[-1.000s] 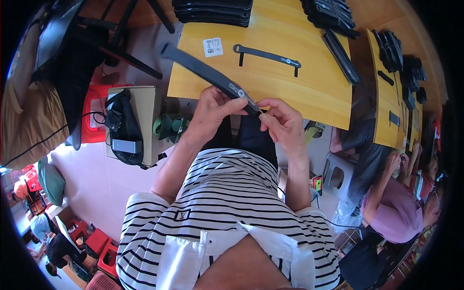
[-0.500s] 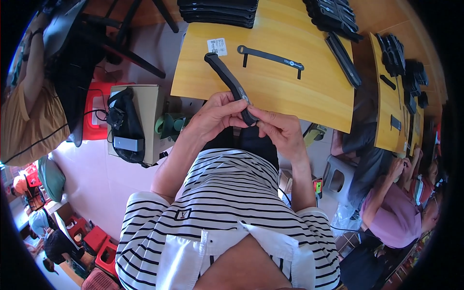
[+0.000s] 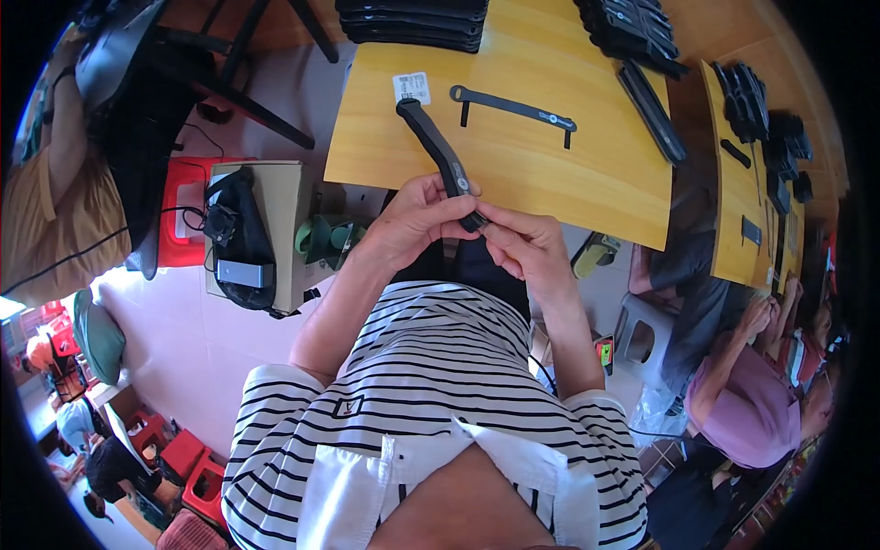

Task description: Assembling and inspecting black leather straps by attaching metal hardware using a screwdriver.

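1. Black strap [image 3: 440, 151] is in both hands, at the near edge of the table [image 3: 568, 179].
2. Its long axis goes from the fingers away and to the left, toward the white label [image 3: 412, 88] on the table; the second strap [image 3: 513, 107] lies apart, to its right.
3. Left hand [image 3: 417, 218] grips it between thumb and fingers; right hand [image 3: 530, 243] has its fingertips closed at the lower end. Neither hand is clearly nearer, as both are at it.
4. Fingers partly hide this lower end, so its exact shape is hard to tell. Whether the far end touches the label, I cannot tell.
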The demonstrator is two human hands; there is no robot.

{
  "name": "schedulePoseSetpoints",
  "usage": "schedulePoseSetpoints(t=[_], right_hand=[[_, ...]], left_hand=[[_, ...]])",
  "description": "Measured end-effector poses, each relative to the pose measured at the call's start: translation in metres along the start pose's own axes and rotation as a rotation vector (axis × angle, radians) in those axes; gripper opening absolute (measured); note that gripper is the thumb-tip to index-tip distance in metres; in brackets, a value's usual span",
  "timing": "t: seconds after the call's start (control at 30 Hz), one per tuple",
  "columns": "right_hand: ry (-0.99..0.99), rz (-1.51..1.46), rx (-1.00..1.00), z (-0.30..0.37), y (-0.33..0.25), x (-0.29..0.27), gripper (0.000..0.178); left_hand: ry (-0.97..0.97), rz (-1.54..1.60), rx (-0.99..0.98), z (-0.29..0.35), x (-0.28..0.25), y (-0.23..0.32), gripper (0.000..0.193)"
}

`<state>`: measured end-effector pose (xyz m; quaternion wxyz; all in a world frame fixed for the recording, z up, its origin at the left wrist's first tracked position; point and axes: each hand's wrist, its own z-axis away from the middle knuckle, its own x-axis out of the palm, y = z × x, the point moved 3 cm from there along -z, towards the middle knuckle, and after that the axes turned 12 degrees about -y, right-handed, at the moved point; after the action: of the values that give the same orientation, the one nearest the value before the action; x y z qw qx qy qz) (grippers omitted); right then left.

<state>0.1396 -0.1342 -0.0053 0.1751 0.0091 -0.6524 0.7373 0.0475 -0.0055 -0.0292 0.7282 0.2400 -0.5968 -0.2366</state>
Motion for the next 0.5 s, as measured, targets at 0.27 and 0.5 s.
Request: schedulePoseSetpoints(t=[0.27, 0.5], right_hand=[[-0.100, -0.651, 0.163, 0.003, 0.016, 0.002, 0.032], [-0.118, -0.718, 0.134, 0.004, 0.018, 0.004, 0.032]], left_hand=[[-0.046, -0.111, -0.041, 0.002, -0.001, 0.004, 0.029], [-0.062, -0.089, -0.061, -0.003, 0.001, 0.007, 0.028]])
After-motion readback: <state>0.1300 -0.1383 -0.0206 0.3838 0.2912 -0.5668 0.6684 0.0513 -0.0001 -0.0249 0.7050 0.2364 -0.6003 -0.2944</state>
